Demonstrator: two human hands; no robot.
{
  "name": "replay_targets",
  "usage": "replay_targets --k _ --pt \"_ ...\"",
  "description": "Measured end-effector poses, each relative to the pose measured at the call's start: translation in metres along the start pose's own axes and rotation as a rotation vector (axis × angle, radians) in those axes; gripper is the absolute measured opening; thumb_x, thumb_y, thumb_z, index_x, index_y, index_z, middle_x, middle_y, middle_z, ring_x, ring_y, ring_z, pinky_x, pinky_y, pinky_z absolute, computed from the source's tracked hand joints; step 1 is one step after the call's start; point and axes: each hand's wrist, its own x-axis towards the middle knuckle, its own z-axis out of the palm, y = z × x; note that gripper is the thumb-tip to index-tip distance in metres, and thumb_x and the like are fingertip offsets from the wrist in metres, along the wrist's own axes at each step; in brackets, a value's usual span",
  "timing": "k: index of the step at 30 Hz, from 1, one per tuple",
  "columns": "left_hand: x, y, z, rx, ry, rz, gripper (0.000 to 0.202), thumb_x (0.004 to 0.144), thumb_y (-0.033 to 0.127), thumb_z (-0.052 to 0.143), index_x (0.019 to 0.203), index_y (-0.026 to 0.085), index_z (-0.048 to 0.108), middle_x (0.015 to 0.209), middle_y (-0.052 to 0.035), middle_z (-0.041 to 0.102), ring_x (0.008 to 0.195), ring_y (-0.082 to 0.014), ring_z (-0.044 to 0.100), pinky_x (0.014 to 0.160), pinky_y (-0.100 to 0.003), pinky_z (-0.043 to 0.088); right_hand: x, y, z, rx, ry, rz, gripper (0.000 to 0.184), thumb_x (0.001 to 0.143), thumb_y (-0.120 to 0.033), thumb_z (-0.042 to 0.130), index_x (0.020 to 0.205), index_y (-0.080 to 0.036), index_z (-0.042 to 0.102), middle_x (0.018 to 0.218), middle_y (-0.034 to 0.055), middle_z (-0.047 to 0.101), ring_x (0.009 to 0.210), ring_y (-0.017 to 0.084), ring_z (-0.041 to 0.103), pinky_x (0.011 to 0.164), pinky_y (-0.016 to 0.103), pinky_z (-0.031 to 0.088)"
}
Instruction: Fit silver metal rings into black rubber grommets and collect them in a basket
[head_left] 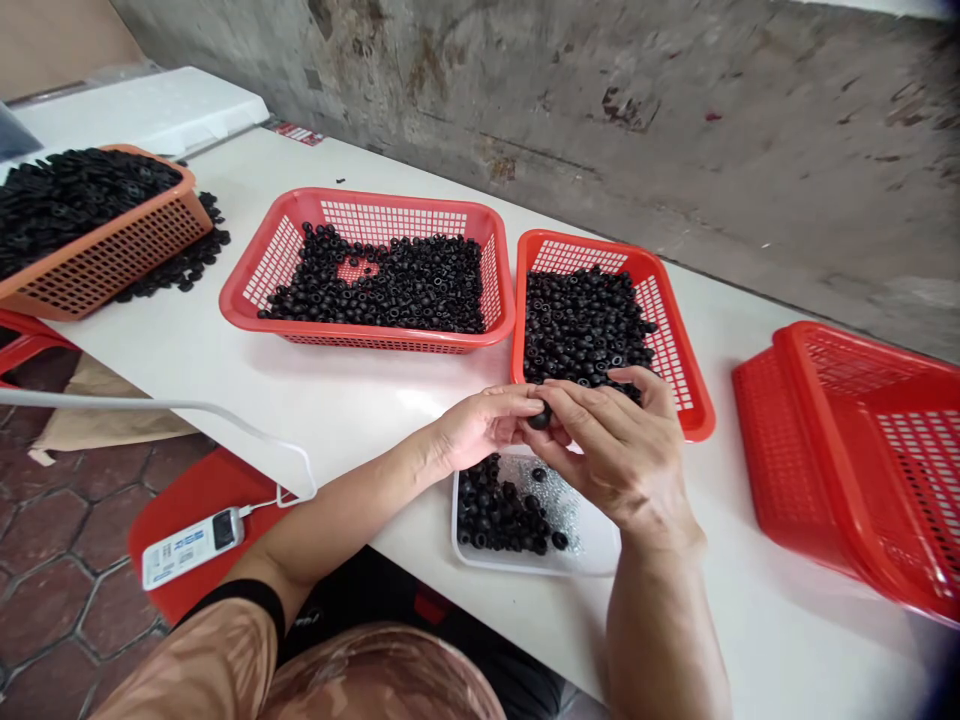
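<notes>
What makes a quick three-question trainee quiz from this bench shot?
1. True or false: the small black piece is held between the left hand and the right hand.
2. Multiple choice: what lies directly below the hands?
A) a white tray
B) an orange basket
C) the floor tiles
3. How many red baskets hold black pieces?

Key: 1 true; 2 A; 3 two.
</notes>
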Motion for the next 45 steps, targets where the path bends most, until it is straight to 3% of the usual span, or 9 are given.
replay_targets --k 6,14,20,28,37,41,45 --pt "0.0 -0.004 0.0 -0.007 -0.026 0.008 0.04 0.073 0.047 0.089 0.091 0.015 0.075 0.079 -0.0036 0.072 0.073 -0.0144 0.068 0.079 -0.028 0.052 0.0 0.001 -0.002 -0.001 0.038 -0.009 0.025 0.093 -0.022 0.073 0.116 -0.023 0.063 0.102 0.0032 0.081 0.075 0.018 0.072 0.101 0.045 0.045" --pt "0.0 0.0 0.002 0.037 0.046 0.07 0.034 0.07 0.04 0.088 0.088 0.013 0.076 0.079 -0.005 0.072 0.075 -0.0151 0.067 0.077 -0.027 0.053 0.001 -0.001 0.001 0.005 0.027 0.031 0.022 0.096 -0.025 0.071 0.117 -0.025 0.066 0.099 0.0007 0.081 0.078 0.018 0.075 0.103 0.045 0.042" --pt "0.003 -0.001 0.0 0.047 0.086 0.096 0.026 0.07 0.035 0.084 0.081 0.015 0.072 0.07 -0.0011 0.065 0.064 -0.0121 0.06 0.071 -0.027 0.052 0.001 -0.001 0.004 0.008 -0.04 0.081 0.025 0.098 -0.029 0.067 0.123 -0.024 0.067 0.107 0.0042 0.081 0.086 0.021 0.076 0.105 0.047 0.039" --pt "0.0 -0.003 0.001 0.037 0.054 0.032 0.034 0.072 0.042 0.087 0.089 0.015 0.075 0.082 -0.0046 0.073 0.076 -0.0147 0.068 0.077 -0.025 0.053 0.001 -0.001 0.002 -0.002 0.005 0.064 0.018 0.097 -0.022 0.066 0.115 -0.024 0.068 0.103 0.0024 0.081 0.084 0.02 0.076 0.104 0.046 0.041" --pt "-0.001 0.005 0.002 0.181 0.12 0.111 0.033 0.071 0.043 0.087 0.086 0.015 0.075 0.08 -0.0036 0.07 0.074 -0.0123 0.062 0.075 -0.025 0.047 -0.001 0.005 -0.011 0.304 -0.081 0.192 0.035 0.102 -0.026 0.061 0.137 -0.025 0.063 0.106 0.0063 0.08 0.095 0.022 0.076 0.102 0.046 0.048" --pt "-0.002 0.006 0.004 0.274 0.101 0.141 0.033 0.075 0.045 0.084 0.084 0.014 0.074 0.079 -0.0039 0.07 0.075 -0.0127 0.062 0.077 -0.027 0.045 -0.001 0.009 -0.01 0.413 -0.043 0.247 0.027 0.103 -0.019 0.058 0.124 -0.028 0.072 0.109 0.0055 0.08 0.1 0.022 0.076 0.095 0.043 0.054" --pt "-0.001 0.004 0.005 0.3 0.091 0.124 0.037 0.074 0.048 0.085 0.082 0.014 0.072 0.079 -0.004 0.071 0.071 -0.0116 0.061 0.076 -0.027 0.045 -0.001 0.012 -0.008 0.479 -0.046 0.33 0.018 0.101 -0.022 0.062 0.11 -0.026 0.077 0.107 0.006 0.08 0.102 0.024 0.076 0.092 0.043 0.058"
